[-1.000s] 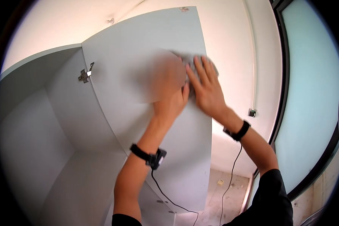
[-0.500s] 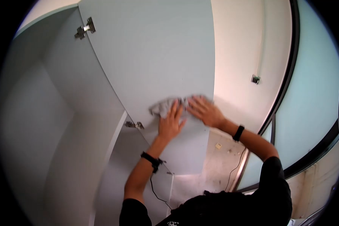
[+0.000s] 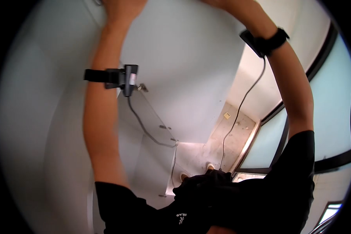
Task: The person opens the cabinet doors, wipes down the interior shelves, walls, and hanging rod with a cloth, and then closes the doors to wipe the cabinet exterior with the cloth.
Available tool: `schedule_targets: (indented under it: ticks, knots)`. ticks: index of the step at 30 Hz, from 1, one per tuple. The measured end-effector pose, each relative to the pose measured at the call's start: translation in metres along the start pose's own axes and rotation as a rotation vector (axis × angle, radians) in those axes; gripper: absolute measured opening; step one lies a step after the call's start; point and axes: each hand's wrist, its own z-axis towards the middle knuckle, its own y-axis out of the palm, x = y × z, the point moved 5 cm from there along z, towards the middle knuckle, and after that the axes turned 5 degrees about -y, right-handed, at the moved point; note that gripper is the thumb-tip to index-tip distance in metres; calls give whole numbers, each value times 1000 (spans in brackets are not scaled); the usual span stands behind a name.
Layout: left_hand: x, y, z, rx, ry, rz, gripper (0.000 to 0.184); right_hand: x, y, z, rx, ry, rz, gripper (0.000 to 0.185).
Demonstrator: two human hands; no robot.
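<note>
I've got the pale grey cabinet door (image 3: 179,74) in my view: it's standing open, a flat, smooth panel, softly shaded, with 1 small dark speck (image 3: 220,101) near its right edge. Its bottom edge shows; its top runs out of frame.

Left hand (image 3: 125,7): fingers cut off by the top edge, 11 o'clock; grasp untellable.
Right hand (image 3: 217,3): mostly beyond the top edge, towards 1 o'clock; grasp untellable.
Cabinet door (image 3: 183,66): upper end out of frame at 12.
Shoes (image 3: 210,166): partly hidden behind the black shirt (image 3: 245,199), 5 to 6 o'clock.
Shirt lettering (image 3: 181,215): too small to read, 6 o'clock.
Left forearm (image 3: 101,128): edges blurred, 9 o'clock.
</note>
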Motion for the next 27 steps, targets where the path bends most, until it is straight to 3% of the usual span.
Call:
schedule_targets:
  ticks: [4, 6, 8, 12, 17, 21, 22, 24, 27]
  knots:
    - [-5, -4, -100, -118, -58, -7, 60, -79, 11, -54, -132, 67, 138, 57]
    - [-9, -3, -165, -87, -112, -95, 61, -119, 23, -87, -259, 22, 146, 67]
    - [1, -4, -228, -198, -211, -93, 64, -158, 33, -118, -386, -13, 256, 66]
    - [55, -11, -327, -398, -304, -116, 57, -198, 24, -196, -559, -93, 346, 67]
    - [128, -18, -428, -535, -216, -124, 53, -225, -2, -293, -699, -219, 427, 63]
    - [157, -40, -496, -766, -424, -105, 58, -269, -2, -332, -688, -268, 550, 54]
    - [157, -45, -507, -773, -433, -101, 58, -284, 4, -336, -691, -273, 560, 54]
    - [154, -53, -523, -798, -689, -163, 60, -308, 14, -336, -689, -275, 584, 53]
    - [130, -55, -523, -725, -887, -215, 70, -321, 24, -306, -627, -273, 607, 54]
